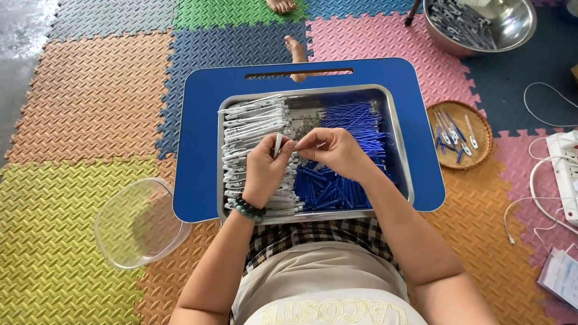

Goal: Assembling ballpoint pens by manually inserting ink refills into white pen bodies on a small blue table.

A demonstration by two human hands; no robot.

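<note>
white pen barrel [277, 145] pinched in left hand [265, 171]; right hand [335, 151] touching tip

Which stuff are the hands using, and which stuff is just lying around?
In use:
left hand
right hand
white pen barrel
metal tray
blue tubes
white barrels

Lying about:
clear plastic bowl
wicker basket
steel bowl
power strip

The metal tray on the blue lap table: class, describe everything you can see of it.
The metal tray is a shallow, shiny rectangular pan with rounded corners, lying flat on the blue lap table. White pen barrels are stacked along its left side, blue parts fill the right. Both hands, left hand and right hand, work above its middle.
</note>
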